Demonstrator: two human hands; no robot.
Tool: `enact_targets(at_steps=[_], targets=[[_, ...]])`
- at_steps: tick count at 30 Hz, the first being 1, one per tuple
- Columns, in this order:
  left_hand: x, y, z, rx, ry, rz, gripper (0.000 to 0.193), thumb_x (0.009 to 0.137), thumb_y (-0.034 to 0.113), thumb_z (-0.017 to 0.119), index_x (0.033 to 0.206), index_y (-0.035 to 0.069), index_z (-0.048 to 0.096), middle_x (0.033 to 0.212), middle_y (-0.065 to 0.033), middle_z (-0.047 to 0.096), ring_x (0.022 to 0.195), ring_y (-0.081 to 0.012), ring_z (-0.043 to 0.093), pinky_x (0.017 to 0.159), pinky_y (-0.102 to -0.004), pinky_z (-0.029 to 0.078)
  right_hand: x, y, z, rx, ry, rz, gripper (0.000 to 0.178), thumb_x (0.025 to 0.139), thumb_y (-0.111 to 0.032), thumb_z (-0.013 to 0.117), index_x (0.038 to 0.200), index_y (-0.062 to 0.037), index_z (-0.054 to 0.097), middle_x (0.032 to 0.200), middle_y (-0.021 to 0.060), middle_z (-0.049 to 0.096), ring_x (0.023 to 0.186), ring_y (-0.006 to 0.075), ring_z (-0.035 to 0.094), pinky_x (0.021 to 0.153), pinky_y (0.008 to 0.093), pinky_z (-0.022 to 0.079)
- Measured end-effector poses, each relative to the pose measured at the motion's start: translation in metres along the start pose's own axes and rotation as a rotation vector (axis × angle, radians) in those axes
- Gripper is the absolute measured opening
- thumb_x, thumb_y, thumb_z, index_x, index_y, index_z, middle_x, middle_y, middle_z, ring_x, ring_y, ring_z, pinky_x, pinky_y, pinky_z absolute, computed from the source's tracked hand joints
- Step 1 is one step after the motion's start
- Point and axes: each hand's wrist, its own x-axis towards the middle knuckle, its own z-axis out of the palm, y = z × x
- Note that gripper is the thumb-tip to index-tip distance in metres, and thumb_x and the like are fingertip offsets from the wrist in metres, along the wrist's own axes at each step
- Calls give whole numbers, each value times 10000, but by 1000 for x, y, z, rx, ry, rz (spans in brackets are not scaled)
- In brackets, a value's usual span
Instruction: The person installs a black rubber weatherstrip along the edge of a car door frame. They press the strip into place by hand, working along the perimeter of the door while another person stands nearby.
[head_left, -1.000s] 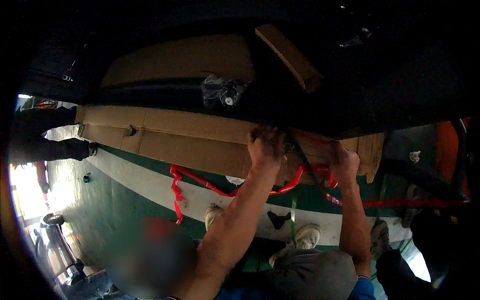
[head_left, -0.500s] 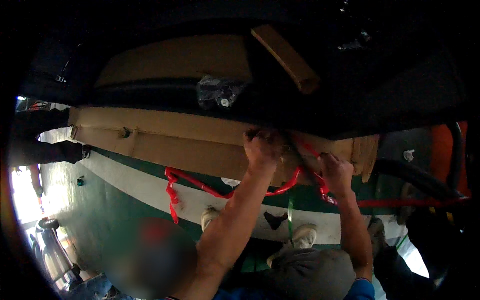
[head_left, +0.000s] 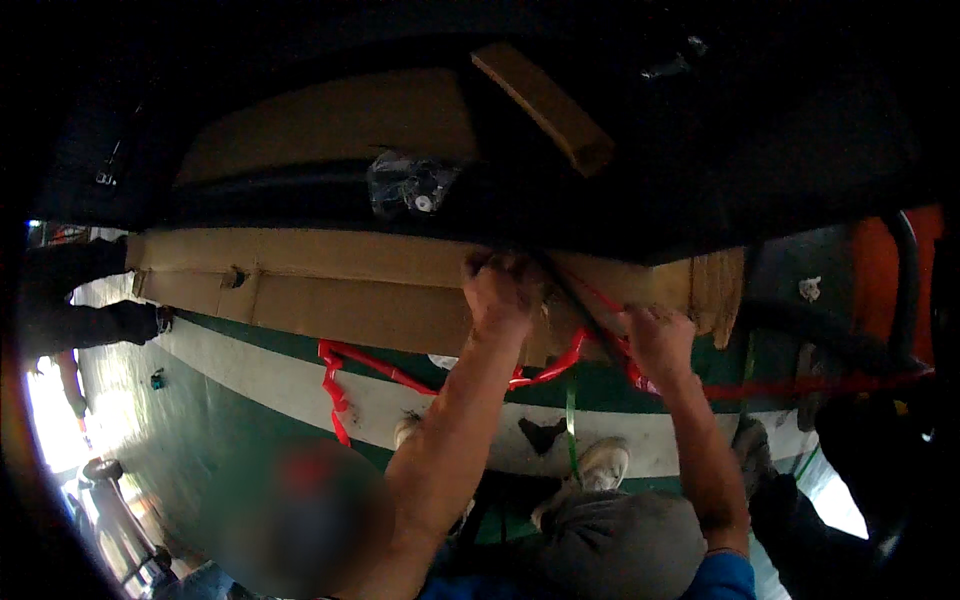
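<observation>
Head view, far left: the dark-trousered legs of another person (head_left: 85, 320) stand at the end of a long brown cardboard piece (head_left: 370, 300), with a wheeled cart (head_left: 112, 515) below, bent by the lens and cut off. The cardboard is matt and creased lengthwise, with 1 ragged hole near its left end; it runs across the middle, under both hands. Below it, a glossy, crumpled red band (head_left: 338, 400) zigzags over the smooth green floor (head_left: 230, 400) with its white stripe, passing behind the left forearm. A blurred round patch beneath blots out part of the floor. Above, in deep shadow, sit a flat brown panel (head_left: 330, 125) and a wrinkled clear plastic bag (head_left: 408, 188), its contents hard to make out. The left hand (head_left: 500, 290) curls over the cardboard near its upper edge; its fingertips are lost in the dark, so I cannot tell what it grips. A straight-edged brown bar (head_left: 545, 110) slants above. Between the hands, a dark strip (head_left: 585, 310) crosses the cardboard beside a thin red strip (head_left: 595, 293), which the closed fingers of the right hand (head_left: 660, 340) appear to pinch. Rounded grey cloth (head_left: 625, 545) hides the floor below; farther right, a curved black tube (head_left: 905, 290) stands before an orange surface (head_left: 872, 275).
</observation>
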Motion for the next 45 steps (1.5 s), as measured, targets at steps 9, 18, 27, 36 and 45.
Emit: enact_targets(at_steps=[9, 18, 27, 36, 45], targets=[[-11, 55, 25, -550, 212, -463, 218, 842, 12, 544, 1049, 70, 515, 945, -100, 593, 861, -228, 609, 719, -350, 555, -35, 52, -24, -59, -65, 230, 83, 857, -159, 646, 919, -107, 664, 865, 87, 676, 809, 297, 658, 677, 400, 522], [-6, 71, 20, -482, 225, -569, 186, 862, 64, 527, 1041, 103, 564, 954, -64, 614, 854, -224, 644, 671, -345, 577, -40, 41, -68, 318, -330, 564, 200, 856, -185, 659, 1018, -75, 700, 851, 138, 701, 783, 343, 678, 699, 402, 537], [-8, 67, 21, -460, 201, -564, 189, 916, 145, 476, 1069, 107, 580, 1059, -87, 619, 932, -252, 651, 746, -352, 596, -96, -9, -100, 103, -1452, -157, 361, 801, -288, 691, 1137, -156, 680, 939, 106, 710, 893, 302, 685, 704, 447, 547], [-2, 56, 16, -355, 149, -462, 227, 908, 153, 506, 1107, 99, 601, 1011, -65, 661, 916, -223, 650, 762, -356, 569, -14, -17, -33, 370, -195, 313, 287, 845, -294, 675, 1066, -110, 662, 956, 154, 661, 841, 385, 640, 658, 473, 525], [9, 25, -19, -108, 10, -341, 227, 884, 106, 483, 1062, 79, 622, 975, -64, 612, 905, -198, 598, 752, -369, 517, 41, -55, 38, 175, -8, 148, 270, 809, -258, 695, 1021, -93, 672, 972, 134, 674, 879, 340, 651, 728, 446, 539]])
